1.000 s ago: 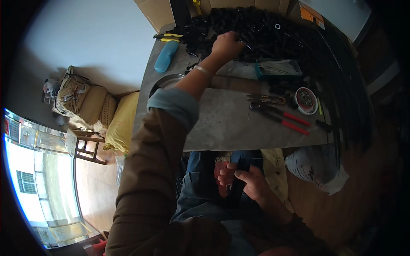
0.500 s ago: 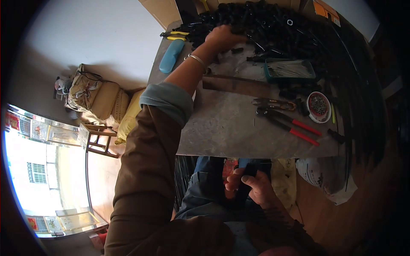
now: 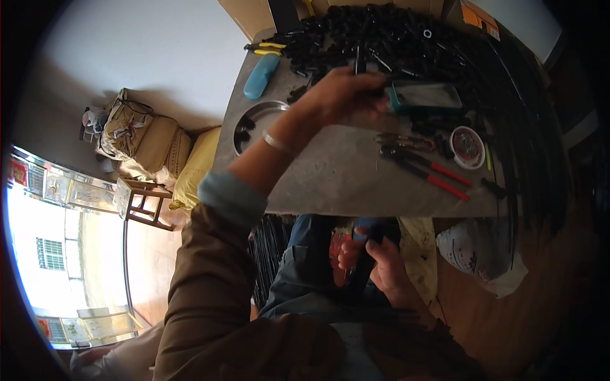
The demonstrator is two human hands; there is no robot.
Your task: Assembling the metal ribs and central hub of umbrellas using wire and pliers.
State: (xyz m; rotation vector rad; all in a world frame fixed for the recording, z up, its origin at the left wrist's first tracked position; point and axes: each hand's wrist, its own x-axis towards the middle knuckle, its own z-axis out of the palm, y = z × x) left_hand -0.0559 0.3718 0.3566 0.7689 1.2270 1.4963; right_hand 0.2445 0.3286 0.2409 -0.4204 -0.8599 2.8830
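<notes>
Over the table, just in front of the pile of black parts (image 3: 394, 38), my left hand (image 3: 340, 92) is closed, slightly blurred by motion. A short black tube-like part (image 3: 360, 61) sticks up from its fingers. Low in front of the table edge, over my lap, my right hand (image 3: 386, 263) is closed around a dark, long piece (image 3: 362, 270); shadow hides its exact kind. To the right of my left hand is a green-rimmed tray (image 3: 426, 96) with thin pale strips in it.
Red-handled pliers (image 3: 438, 178), another pair of pliers (image 3: 406, 141) and a white bowl of small metal pieces (image 3: 467, 147) lie to the right. On the left are a round metal dish (image 3: 238, 124), a blue case (image 3: 260, 76) and yellow-handled pliers (image 3: 267, 48). Long black rods (image 3: 527, 120) line the right edge.
My left hand has come back from the pile toward me, with a black tube-like part now in its fingers. The round dish has come into sight. My right hand stays over my lap.
</notes>
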